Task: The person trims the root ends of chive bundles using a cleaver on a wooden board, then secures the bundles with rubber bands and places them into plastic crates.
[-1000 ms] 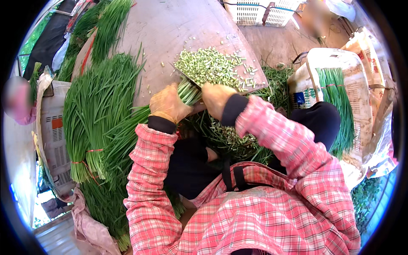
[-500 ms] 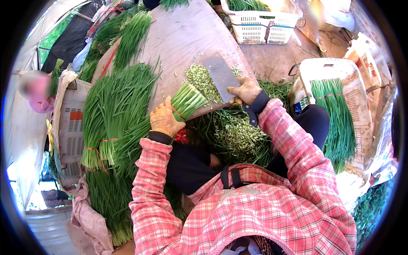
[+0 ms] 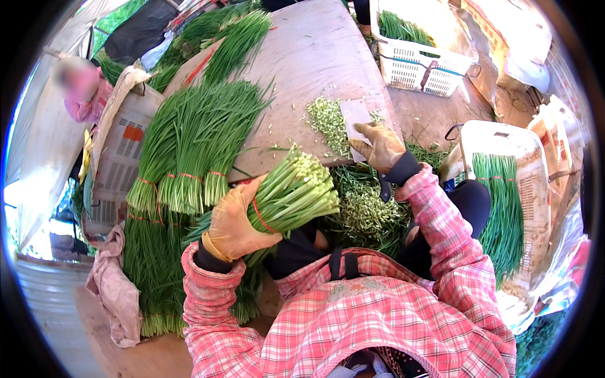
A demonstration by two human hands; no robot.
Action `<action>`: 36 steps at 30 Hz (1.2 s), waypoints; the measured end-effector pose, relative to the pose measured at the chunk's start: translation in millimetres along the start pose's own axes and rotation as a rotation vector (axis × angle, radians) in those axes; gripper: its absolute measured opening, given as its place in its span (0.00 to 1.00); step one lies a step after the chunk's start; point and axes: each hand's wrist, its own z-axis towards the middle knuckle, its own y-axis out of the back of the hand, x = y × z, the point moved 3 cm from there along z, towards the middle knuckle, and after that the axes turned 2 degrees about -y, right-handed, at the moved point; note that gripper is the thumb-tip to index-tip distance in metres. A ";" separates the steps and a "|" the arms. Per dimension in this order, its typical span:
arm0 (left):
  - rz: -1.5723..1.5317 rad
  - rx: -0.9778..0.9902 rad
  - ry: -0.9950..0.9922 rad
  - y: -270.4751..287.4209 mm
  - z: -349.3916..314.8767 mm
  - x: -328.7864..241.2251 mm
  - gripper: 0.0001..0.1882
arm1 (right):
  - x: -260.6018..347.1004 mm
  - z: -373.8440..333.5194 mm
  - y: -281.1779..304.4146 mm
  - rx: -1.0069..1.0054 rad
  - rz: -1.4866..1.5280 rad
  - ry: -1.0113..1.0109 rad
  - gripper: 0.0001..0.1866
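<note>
My gloved left hand [image 3: 234, 222] grips a bunch of garlic chives [image 3: 295, 189] tied with a red band, its pale cut ends pointing up and to the right. It is held off the board, close to my lap. My gloved right hand [image 3: 382, 146] is closed on a cleaver [image 3: 354, 118], whose broad blade lies over the near right corner of the wooden board [image 3: 315, 53]. Chopped pale stem ends [image 3: 328, 123] are heaped left of the blade. More trimmings [image 3: 368, 211] lie below the board's edge, by my legs.
Banded chive bunches [image 3: 189, 145] are stacked at the left, beside an upright crate [image 3: 126, 138]. A white basket [image 3: 422, 66] of greens stands at the far right. Nearer, a tilted white crate [image 3: 535, 164] carries another chive bunch [image 3: 498, 208]. Another person [image 3: 85, 94] is at the far left.
My left hand has lifted the chive bunch off the board and drawn it back toward my body. The cleaver stays near the board's corner. The whole view has shifted slightly.
</note>
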 end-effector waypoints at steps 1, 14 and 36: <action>-0.225 0.067 0.032 -5.8 -6.0 7.7 0.47 | 20.8 -1.7 2.2 0.024 0.346 0.017 0.28; -1.216 0.350 0.233 -104.4 -56.1 80.9 0.41 | 44.4 -50.2 -7.9 0.093 0.302 -0.078 0.16; -1.272 -0.430 -0.133 101.4 -6.5 49.9 0.20 | -37.3 -114.0 -59.3 0.182 0.454 -0.402 0.09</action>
